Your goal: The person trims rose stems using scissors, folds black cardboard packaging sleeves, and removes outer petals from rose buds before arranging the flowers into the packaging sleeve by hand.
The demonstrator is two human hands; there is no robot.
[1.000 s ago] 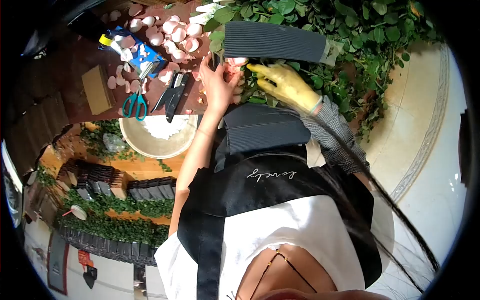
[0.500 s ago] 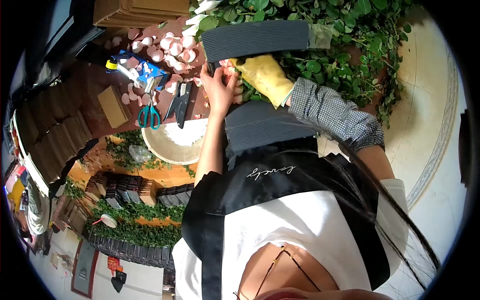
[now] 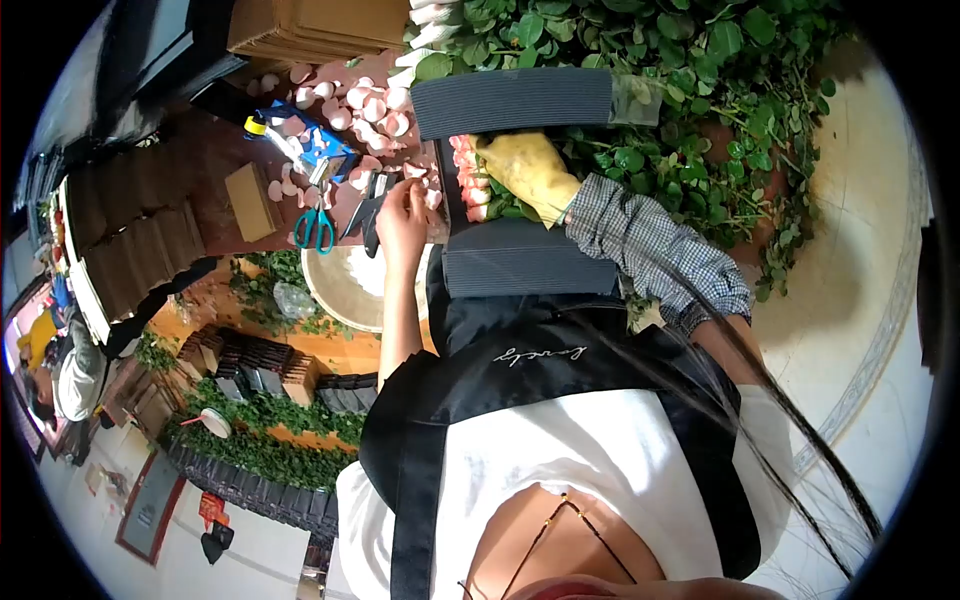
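Note:
My left hand [image 3: 402, 218], bare, is at the right side of a black stapler [image 3: 368, 218], its fingers curled against it; part of the contact is hidden. My right hand [image 3: 527, 172], in a yellow glove, is closed over the pink roses [image 3: 470, 180], its fingertips bent down at the blooms. The roses lie in a row between an upper dark corrugated sheet [image 3: 515, 100] and a lower corrugated sheet [image 3: 530, 260]. Green stems and leaves stretch right from under the glove.
Teal-handled scissors [image 3: 314, 230], loose petals [image 3: 370, 110], a blue box [image 3: 322, 152] and a cardboard piece [image 3: 252, 203] lie on the red-brown table [image 3: 210, 150]. Below its edge is a basin [image 3: 345, 285]. Leafy stems [image 3: 720, 120] are heaped at upper right; stacked cardboard [image 3: 315, 28] at upper left.
My left hand has left the roses and moved left and down to the stapler. My gloved right hand has gone from open fingers to bent over the roses. The view has shifted.

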